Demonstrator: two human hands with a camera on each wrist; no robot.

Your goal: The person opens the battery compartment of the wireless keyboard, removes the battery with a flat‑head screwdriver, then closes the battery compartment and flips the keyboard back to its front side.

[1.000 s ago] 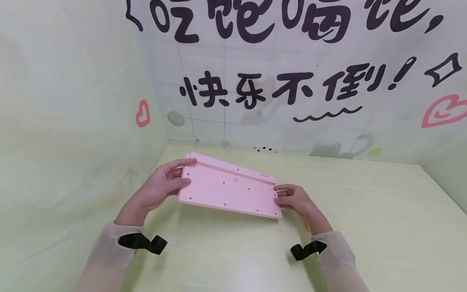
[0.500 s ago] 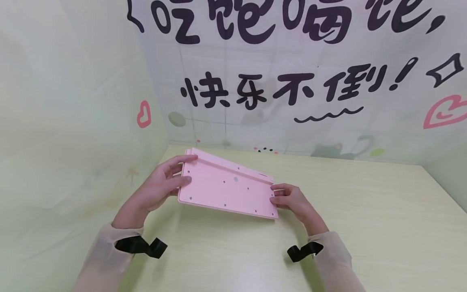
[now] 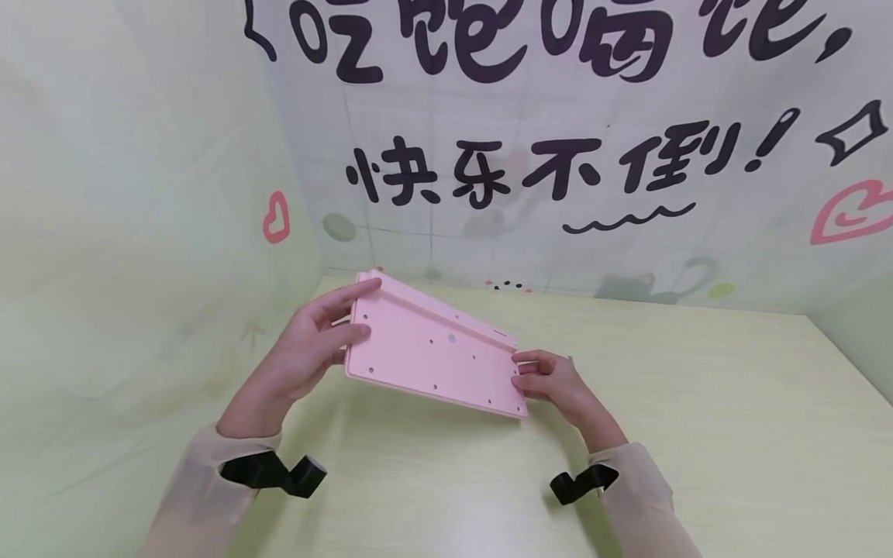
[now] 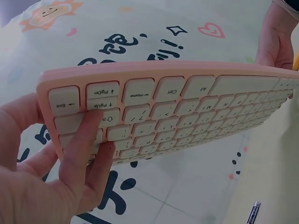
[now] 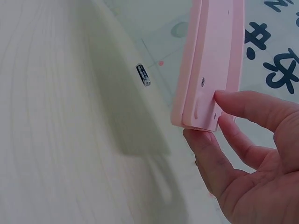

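Observation:
A pink keyboard [image 3: 432, 353] is held up over the table, its screw-dotted underside facing the head camera. Its left end sits higher than its right. My left hand [image 3: 307, 349] grips the left end, thumb on the underside, while fingers [image 4: 81, 140] lie on the white keys [image 4: 140, 88] in the left wrist view. At the other end, my right hand [image 3: 561, 387] pinches the keyboard's edge between thumb and fingers. A small dark battery [image 5: 143, 74] lies on the table near the back edge; the keyboard hides it in the head view.
The pale wooden table [image 3: 698, 403] meets a cloth backdrop [image 3: 488, 101] with black lettering behind, and another cloth wall [image 3: 139, 232] close on the left. An orange thing [image 4: 296, 61] shows partly beside the right hand in the left wrist view.
My left hand has raised its end of the keyboard a little, so the tilt is steeper. The right hand has shifted slightly left, still holding its end.

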